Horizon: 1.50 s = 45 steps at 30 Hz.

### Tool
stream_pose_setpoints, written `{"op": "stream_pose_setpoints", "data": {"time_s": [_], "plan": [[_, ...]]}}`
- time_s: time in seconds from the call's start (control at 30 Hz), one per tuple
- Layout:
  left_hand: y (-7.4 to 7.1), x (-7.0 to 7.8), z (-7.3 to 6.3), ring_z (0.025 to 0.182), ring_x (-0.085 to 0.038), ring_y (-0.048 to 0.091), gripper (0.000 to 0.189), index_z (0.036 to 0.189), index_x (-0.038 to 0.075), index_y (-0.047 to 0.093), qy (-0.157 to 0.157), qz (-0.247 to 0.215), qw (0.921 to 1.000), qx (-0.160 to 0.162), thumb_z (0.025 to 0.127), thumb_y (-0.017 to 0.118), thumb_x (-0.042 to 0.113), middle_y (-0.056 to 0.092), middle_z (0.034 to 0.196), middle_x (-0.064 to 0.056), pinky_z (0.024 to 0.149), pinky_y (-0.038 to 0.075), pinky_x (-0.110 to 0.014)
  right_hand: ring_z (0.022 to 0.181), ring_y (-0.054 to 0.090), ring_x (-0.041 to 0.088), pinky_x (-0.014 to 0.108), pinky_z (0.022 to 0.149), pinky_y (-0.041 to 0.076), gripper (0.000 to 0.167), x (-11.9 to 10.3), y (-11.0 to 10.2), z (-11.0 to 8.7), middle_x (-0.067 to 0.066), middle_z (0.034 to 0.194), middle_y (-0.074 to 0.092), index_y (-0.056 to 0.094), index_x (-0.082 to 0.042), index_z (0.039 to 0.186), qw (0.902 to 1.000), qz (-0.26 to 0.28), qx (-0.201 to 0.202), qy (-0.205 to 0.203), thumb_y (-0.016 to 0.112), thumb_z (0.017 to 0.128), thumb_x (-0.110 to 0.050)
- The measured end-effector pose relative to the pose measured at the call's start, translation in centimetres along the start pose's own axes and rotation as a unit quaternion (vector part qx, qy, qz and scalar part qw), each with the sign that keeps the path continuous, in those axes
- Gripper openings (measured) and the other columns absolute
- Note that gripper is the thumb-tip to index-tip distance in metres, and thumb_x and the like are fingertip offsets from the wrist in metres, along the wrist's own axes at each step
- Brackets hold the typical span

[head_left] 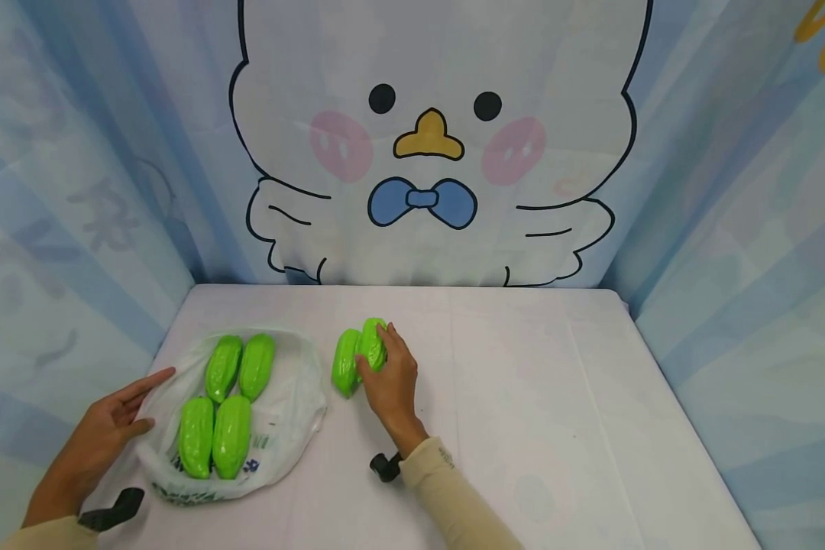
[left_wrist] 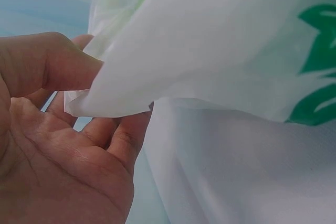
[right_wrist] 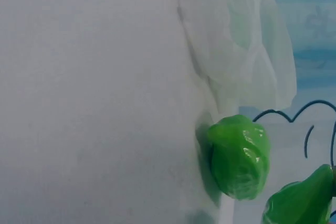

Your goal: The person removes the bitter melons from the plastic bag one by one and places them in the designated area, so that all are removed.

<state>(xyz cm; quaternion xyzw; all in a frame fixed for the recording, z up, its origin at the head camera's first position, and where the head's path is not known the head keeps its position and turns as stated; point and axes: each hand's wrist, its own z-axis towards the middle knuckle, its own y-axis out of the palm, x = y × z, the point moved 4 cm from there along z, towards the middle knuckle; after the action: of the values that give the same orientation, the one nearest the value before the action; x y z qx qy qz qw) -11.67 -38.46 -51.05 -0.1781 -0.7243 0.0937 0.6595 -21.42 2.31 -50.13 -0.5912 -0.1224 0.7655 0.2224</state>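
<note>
A white plastic bag [head_left: 292,428] with green print lies spread open on the left, and several glossy green oblong vegetable-like pieces [head_left: 232,435] lie in it. My left hand [head_left: 106,431] pinches the bag's left rim; in the left wrist view, the thumb presses the white film [left_wrist: 157,66] against the fingers. Right of the bag, my right hand [head_left: 393,382] grips a green oblong piece [head_left: 373,345] between thumb and fingers. Close against its left side is another green oblong piece [head_left: 346,363]. Both show in the right wrist view, where the hand itself is almost wholly out of frame.
A white cloth covers the table [head_left: 557,412]. Behind it hangs a curtain [head_left: 426,252] with a cartoon face and blue bow tie. Blue and white curtains [head_left: 742,305] close off both sides. A dark wrist-camera mount [head_left: 385,467] sticks out beside the right wrist.
</note>
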Motion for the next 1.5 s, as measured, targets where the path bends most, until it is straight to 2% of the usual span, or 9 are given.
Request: {"op": "stream_pose_setpoints", "data": {"time_s": [0.3,0.63,0.8,0.97,1.17,1.3,1.5], "plan": [[0.2,-0.2,0.0,0.119,0.034,0.040,0.071,0.170,0.015,0.030,-0.010,0.006,0.9999,-0.002,0.106,0.061,0.006,0.032,0.159,0.032,0.088,0.048,-0.004,0.150,0.049,0.037,0.051,0.122,0.042,0.064,1.9,0.2,0.2,0.025,0.160,0.049,0.058,-0.001,0.150,0.9997,-0.018,-0.007,0.014,0.082,0.092,-0.012],[0.3,0.4,0.0,0.121,0.032,0.042,0.071,0.169,0.011,0.030,0.017,-0.016,0.9997,-0.004,0.105,0.061,0.001,0.034,0.158,0.033,0.089,0.049,-0.004,0.148,0.050,0.038,0.053,0.120,0.043,0.065,3.2,0.2,0.4,0.025,0.160,0.049,0.059,-0.002,0.150,0.9989,-0.033,-0.012,0.032,0.083,0.090,-0.009],[0.2,0.3,0.0,0.122,0.031,0.044,0.071,0.169,0.011,0.031,0.019,-0.030,0.9994,-0.006,0.105,0.061,0.002,0.036,0.156,0.034,0.088,0.051,-0.006,0.148,0.051,0.038,0.052,0.120,0.044,0.066,3.5,0.2,0.3,0.022,0.161,0.050,0.060,-0.003,0.150,0.9983,-0.037,-0.010,0.043,0.085,0.089,-0.008],[0.2,0.3,0.1,0.121,0.033,0.042,0.071,0.168,0.012,0.032,0.022,-0.013,0.9997,-0.002,0.105,0.061,0.001,0.037,0.153,0.037,0.089,0.049,-0.004,0.147,0.052,0.038,0.053,0.119,0.044,0.067,3.6,0.1,0.3,0.022,0.160,0.051,0.060,-0.004,0.149,0.9982,-0.045,-0.007,0.039,0.086,0.087,-0.008],[0.1,0.3,0.0,0.122,0.030,0.045,0.070,0.168,0.010,0.032,0.033,-0.027,0.9991,-0.003,0.105,0.061,0.000,0.038,0.153,0.036,0.088,0.050,-0.005,0.143,0.056,0.039,0.054,0.116,0.047,0.069,3.2,-0.2,0.1,0.022,0.158,0.053,0.062,-0.004,0.148,0.9974,-0.067,0.005,0.024,0.089,0.085,-0.011],[0.1,0.2,0.1,0.122,0.033,0.041,0.070,0.168,0.011,0.032,0.028,-0.009,0.9996,-0.001,0.105,0.061,0.002,0.035,0.155,0.036,0.089,0.049,-0.003,0.142,0.056,0.039,0.056,0.115,0.047,0.070,2.7,-0.5,0.0,0.021,0.159,0.053,0.061,-0.005,0.148,0.9967,-0.080,0.010,0.008,0.089,0.085,-0.013],[0.2,0.1,0.1,0.122,0.031,0.043,0.071,0.169,0.013,0.031,0.019,-0.010,0.9998,-0.002,0.106,0.061,0.003,0.035,0.156,0.035,0.088,0.050,-0.005,0.147,0.052,0.037,0.055,0.119,0.044,0.070,1.2,-0.7,-0.1,0.020,0.160,0.052,0.060,-0.007,0.151,0.9988,-0.046,0.012,-0.004,0.087,0.087,-0.012]]}}
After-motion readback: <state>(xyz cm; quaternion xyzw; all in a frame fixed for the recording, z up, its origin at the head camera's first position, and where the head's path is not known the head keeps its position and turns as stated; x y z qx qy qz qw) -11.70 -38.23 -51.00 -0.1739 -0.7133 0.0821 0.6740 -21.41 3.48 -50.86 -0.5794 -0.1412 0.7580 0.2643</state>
